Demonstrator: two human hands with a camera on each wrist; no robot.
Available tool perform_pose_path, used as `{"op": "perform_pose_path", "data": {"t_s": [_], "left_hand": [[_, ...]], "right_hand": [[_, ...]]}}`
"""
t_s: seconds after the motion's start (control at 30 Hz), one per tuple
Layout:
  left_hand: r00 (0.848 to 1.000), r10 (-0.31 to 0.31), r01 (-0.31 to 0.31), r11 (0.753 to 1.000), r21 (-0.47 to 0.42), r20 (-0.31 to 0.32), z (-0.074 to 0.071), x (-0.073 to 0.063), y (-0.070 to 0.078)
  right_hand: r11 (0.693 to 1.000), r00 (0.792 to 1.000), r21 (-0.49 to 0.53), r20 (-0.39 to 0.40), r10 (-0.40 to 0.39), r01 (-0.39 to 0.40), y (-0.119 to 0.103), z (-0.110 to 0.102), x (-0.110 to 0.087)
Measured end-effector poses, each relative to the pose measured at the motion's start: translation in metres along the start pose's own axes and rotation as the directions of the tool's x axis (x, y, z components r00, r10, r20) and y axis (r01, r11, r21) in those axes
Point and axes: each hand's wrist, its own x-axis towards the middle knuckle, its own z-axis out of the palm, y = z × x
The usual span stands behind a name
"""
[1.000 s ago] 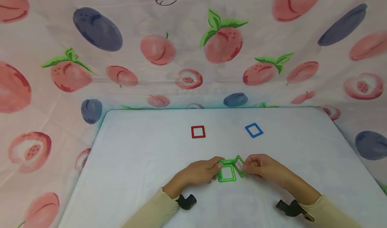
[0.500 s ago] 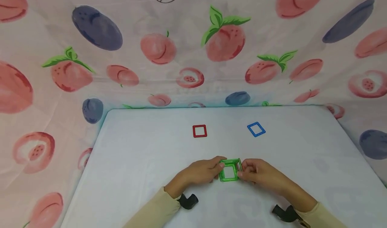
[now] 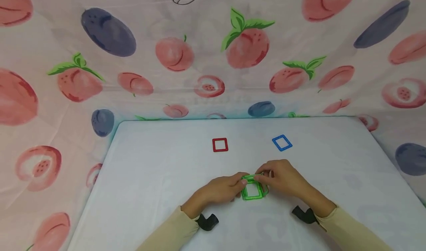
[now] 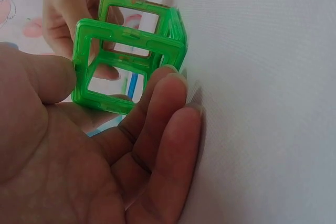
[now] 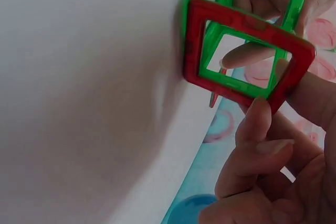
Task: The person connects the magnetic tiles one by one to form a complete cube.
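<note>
Our left hand [image 3: 224,188] grips a green plastic open-framed box [image 4: 131,35]; our right hand [image 3: 281,175] pinches a red plastic square frame [image 5: 252,22] alongside. We're seemingly attaching it; next calls for aligning edges.

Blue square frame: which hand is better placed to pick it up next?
Probably the right hand: it sits nearer the blue square frame, while the left hand grips the green frames opposite. The right would first have to release its red frame.
</note>
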Motion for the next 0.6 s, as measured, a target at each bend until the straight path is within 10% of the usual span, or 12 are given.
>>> {"op": "perform_pose_path", "data": {"t_s": [0.6], "left_hand": [[1.000,-0.008,0.008,1.000,-0.029,-0.009,0.000,0.001,-0.001]], "right_hand": [[0.962,0.971,0.139,-0.008,0.237,-0.234,0.004,0.005,-0.008]]}}
